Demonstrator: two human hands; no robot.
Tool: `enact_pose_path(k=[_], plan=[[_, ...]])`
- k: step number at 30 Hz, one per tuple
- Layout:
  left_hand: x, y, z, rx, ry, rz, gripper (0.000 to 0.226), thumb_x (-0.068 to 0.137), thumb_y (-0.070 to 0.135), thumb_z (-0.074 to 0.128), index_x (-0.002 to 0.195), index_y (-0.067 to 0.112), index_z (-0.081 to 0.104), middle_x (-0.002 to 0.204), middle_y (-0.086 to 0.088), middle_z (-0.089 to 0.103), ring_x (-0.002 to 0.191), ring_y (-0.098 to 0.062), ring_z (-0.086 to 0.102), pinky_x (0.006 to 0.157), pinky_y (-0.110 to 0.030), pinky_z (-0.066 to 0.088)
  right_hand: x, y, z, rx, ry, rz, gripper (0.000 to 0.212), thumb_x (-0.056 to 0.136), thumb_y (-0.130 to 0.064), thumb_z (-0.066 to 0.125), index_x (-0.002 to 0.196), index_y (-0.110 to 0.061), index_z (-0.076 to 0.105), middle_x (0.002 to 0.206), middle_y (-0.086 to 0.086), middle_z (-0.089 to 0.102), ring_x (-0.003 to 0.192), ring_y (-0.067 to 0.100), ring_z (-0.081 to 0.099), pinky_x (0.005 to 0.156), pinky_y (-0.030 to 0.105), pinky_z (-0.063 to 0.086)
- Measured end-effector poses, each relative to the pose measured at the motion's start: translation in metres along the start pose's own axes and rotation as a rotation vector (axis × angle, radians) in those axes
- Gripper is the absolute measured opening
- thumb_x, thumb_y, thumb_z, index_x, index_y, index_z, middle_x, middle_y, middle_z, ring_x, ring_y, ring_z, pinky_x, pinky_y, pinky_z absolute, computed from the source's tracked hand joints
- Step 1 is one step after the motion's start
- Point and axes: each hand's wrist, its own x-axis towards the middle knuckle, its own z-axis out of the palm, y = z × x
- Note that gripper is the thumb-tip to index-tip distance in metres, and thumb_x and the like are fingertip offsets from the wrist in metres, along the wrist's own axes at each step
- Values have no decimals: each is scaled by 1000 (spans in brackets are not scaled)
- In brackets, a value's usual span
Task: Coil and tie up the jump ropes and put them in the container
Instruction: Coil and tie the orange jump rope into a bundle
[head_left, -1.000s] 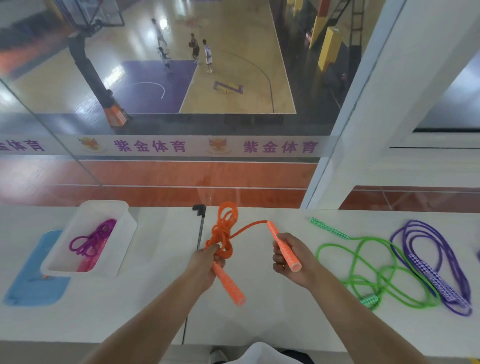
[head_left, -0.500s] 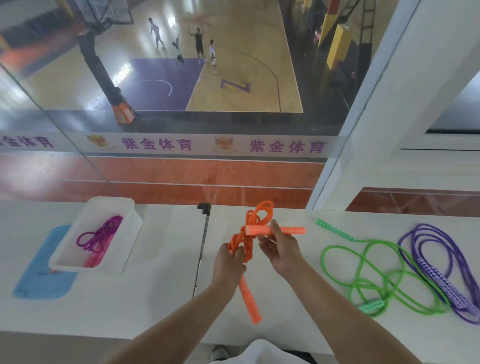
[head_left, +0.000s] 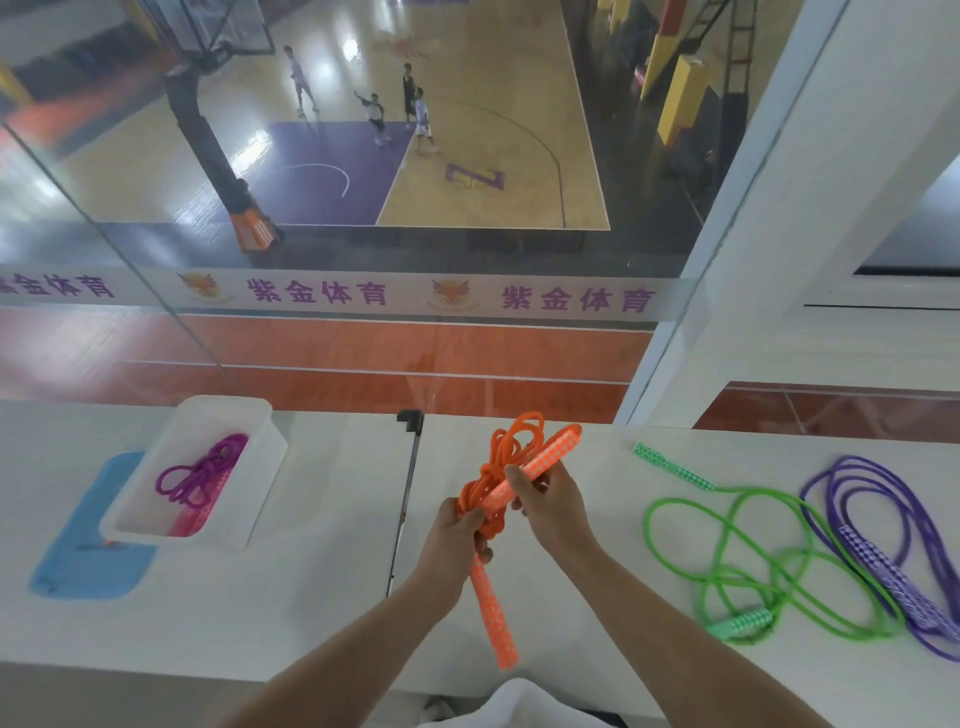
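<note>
Partway: one magenta cord rope (head_left: 200, 475) in white plastic container (head_left: 156, 530); left hand (head_left: 454, 535) gripping orange rope bundle (head_left: 501, 467), right hand (head_left: 545, 501) pinching its upper handle, tie unfinished; loose green rope (head_left: 737, 551) and purple rope (head_left: 872, 525) untouched
</note>
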Motion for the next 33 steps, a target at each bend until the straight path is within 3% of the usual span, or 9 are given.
enact_pose_path(k=[4,7,10,15,18,23,28,30,33], plan=[[2,-3,3,62,18,-1,11,100,12,48,107,3,52,81,-11,65,58,-16,50,56,-33,43,-2,15,7,-178,-33,-76,13,94,-31,65,107,-27,67,104,-15,72,93,-9,64,79,10,46],[2,-2,5,-191,-41,-110,11,100,2,43,105,-2,52,70,-11,63,51,-17,47,51,-32,41,0,18,12,-287,-34,-81,21,97,-35,60,113,-23,66,120,-3,48,106,-3,51,92,13,43],[-1,-1,7,-548,-128,-260,19,98,-2,40,105,-4,57,66,-11,56,50,-15,42,45,-25,36,-1,7,15,-206,-110,-69,20,101,-33,58,117,-22,55,130,-6,31,99,3,60,88,13,49],[8,4,7,-801,-172,-275,33,97,3,39,121,1,62,69,-4,42,48,-9,35,42,-19,35,-10,11,24,69,-127,-74,18,101,-20,58,109,-36,56,126,0,60,100,6,69,79,21,57],[9,6,6,-770,-170,-293,30,99,3,39,120,0,61,68,-5,43,46,-10,36,40,-20,35,-14,15,25,148,-168,42,10,103,-26,55,113,-27,60,118,8,69,94,20,73,78,22,57],[17,12,-10,-581,-132,-366,19,99,3,45,113,-4,56,72,-12,54,44,-12,41,40,-23,38,-9,22,20,228,-261,135,28,102,-39,54,124,-24,62,125,0,70,109,23,71,100,42,54],[23,11,-28,-775,-278,-494,34,96,1,44,128,1,56,95,-14,51,50,-9,38,42,-20,42,-4,24,30,258,-276,184,33,100,-45,53,124,-26,65,123,1,71,118,18,65,112,47,44],[25,12,-40,-852,-378,-533,35,95,1,47,127,1,60,103,-15,52,53,-8,37,44,-19,43,0,22,35,208,-313,177,34,98,-51,51,124,-32,64,121,-2,71,115,14,66,108,43,49],[24,15,-55,-873,-440,-573,26,94,2,47,117,-2,59,89,-15,55,49,-10,41,43,-20,44,-1,7,44,82,-409,91,27,102,-49,43,127,-47,52,120,-12,62,106,-5,63,87,15,52]])
